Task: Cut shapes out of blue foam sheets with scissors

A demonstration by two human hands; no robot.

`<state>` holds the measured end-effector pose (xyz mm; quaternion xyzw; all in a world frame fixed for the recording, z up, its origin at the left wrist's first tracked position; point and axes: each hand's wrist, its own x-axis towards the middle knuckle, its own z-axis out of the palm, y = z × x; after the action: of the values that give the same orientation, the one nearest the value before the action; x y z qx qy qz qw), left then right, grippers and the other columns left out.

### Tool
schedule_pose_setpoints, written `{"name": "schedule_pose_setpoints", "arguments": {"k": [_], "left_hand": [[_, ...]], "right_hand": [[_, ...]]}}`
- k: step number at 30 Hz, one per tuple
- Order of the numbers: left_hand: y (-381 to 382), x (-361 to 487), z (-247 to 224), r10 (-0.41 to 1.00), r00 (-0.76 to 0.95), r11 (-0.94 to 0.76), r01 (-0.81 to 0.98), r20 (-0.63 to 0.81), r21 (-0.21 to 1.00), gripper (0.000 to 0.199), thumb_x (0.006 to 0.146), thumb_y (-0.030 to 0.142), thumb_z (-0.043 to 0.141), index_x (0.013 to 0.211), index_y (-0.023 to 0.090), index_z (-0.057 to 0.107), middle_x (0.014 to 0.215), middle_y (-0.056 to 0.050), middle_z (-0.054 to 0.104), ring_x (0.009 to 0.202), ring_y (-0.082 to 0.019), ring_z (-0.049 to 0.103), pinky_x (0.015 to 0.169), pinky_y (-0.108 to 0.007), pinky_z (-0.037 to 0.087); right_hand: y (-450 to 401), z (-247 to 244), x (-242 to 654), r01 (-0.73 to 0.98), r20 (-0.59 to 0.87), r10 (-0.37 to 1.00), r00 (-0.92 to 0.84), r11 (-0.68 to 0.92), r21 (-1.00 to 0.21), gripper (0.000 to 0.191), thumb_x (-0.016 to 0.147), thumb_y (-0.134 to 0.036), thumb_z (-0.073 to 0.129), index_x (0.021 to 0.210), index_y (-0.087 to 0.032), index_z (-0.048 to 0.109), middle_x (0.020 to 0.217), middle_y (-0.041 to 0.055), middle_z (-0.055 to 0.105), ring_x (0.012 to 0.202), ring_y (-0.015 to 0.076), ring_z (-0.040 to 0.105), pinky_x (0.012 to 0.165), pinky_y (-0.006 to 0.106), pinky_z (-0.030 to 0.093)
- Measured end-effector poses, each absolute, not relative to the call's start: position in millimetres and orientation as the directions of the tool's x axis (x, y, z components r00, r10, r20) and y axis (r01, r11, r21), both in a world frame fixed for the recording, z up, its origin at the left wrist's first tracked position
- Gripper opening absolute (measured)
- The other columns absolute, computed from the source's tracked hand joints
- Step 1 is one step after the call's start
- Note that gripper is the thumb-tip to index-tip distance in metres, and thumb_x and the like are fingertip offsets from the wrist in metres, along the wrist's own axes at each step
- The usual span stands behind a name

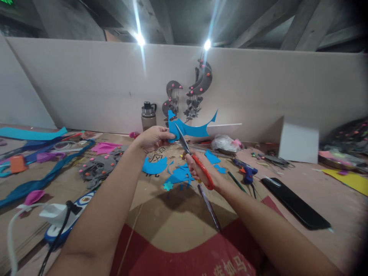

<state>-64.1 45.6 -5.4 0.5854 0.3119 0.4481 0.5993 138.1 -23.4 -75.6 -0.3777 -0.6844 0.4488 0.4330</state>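
Observation:
My left hand (155, 138) pinches a piece of blue felt-like sheet (195, 130) with curved cut-out edges, held up above the table. In my right hand (198, 168) are red-handled scissors (207, 180), my fingers wrapped round the handles. The blades point up and left and lie against the blue sheet beside my left fingertips; whether they are parted is hard to make out. Below my hands, a blue crescent (155, 165), several blue scraps (179, 175) and a small light-blue flower shape (168, 186) lie on the cardboard (161, 214).
A pen (209, 209) lies on the cardboard. To the right are a blue glue gun (248, 172) and a black phone (296, 203). Leftward lie a power strip (54, 230) with cords and grey felt pieces (100, 166). A bottle (148, 119) stands against the white panel (86, 88).

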Motion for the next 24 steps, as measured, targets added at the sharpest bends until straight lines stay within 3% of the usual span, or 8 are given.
{"name": "schedule_pose_setpoints", "arguments": {"k": [9, 13, 17, 21, 24], "left_hand": [[54, -69, -8, 0.897, 0.421, -0.093, -0.121, 0.136, 0.988, 0.022, 0.051, 0.019, 0.087, 0.064, 0.013, 0.070, 0.067, -0.007, 0.068, 0.059, -0.013, 0.058, 0.057, -0.024, 0.048], [51, -74, -3, 0.916, 0.367, -0.112, -0.149, 0.160, 0.983, 0.021, 0.053, 0.018, 0.086, 0.061, 0.013, 0.067, 0.062, -0.003, 0.065, 0.056, -0.011, 0.057, 0.056, -0.024, 0.048], [52, -89, 3, 0.954, 0.234, -0.131, -0.234, 0.187, 0.963, 0.020, 0.055, 0.017, 0.083, 0.060, 0.013, 0.064, 0.062, -0.002, 0.064, 0.056, -0.010, 0.057, 0.055, -0.023, 0.047], [59, -105, 6, 0.970, 0.143, -0.141, -0.337, 0.199, 0.931, 0.019, 0.054, 0.013, 0.080, 0.065, 0.014, 0.065, 0.062, -0.001, 0.063, 0.056, -0.009, 0.056, 0.052, -0.020, 0.044], [58, -98, 4, 0.971, 0.137, -0.147, -0.311, 0.197, 0.939, 0.019, 0.054, 0.014, 0.080, 0.064, 0.014, 0.064, 0.063, -0.001, 0.063, 0.056, -0.009, 0.055, 0.054, -0.022, 0.044]], "right_hand": [[-20, -74, 140, 0.260, 0.309, 0.882, -0.356, 0.411, -0.874, 0.032, 0.091, -0.053, 0.055, 0.087, -0.023, 0.046, 0.066, -0.0052, 0.042, 0.052, 0.0091, 0.037, 0.046, 0.021, 0.031], [-20, -61, 146, 0.421, 0.349, 0.845, -0.406, 0.512, -0.749, 0.031, 0.091, -0.051, 0.056, 0.085, -0.022, 0.047, 0.073, -0.0025, 0.049, 0.064, 0.0124, 0.045, 0.058, 0.025, 0.039], [-27, -32, 165, 0.562, 0.282, 0.834, -0.474, 0.533, -0.633, 0.031, 0.089, -0.050, 0.059, 0.082, -0.020, 0.054, 0.079, 0.0003, 0.056, 0.071, 0.0147, 0.050, 0.064, 0.027, 0.040], [-35, -7, 183, 0.508, 0.211, 0.863, -0.459, 0.450, -0.735, 0.027, 0.084, -0.045, 0.064, 0.080, -0.019, 0.058, 0.068, -0.0016, 0.053, 0.058, 0.0121, 0.049, 0.052, 0.025, 0.038], [-34, -8, 181, 0.244, 0.304, 0.899, -0.314, 0.386, -0.890, 0.027, 0.082, -0.044, 0.064, 0.093, -0.020, 0.057, 0.064, -0.0042, 0.051, 0.050, 0.0107, 0.047, 0.043, 0.024, 0.037]]}}
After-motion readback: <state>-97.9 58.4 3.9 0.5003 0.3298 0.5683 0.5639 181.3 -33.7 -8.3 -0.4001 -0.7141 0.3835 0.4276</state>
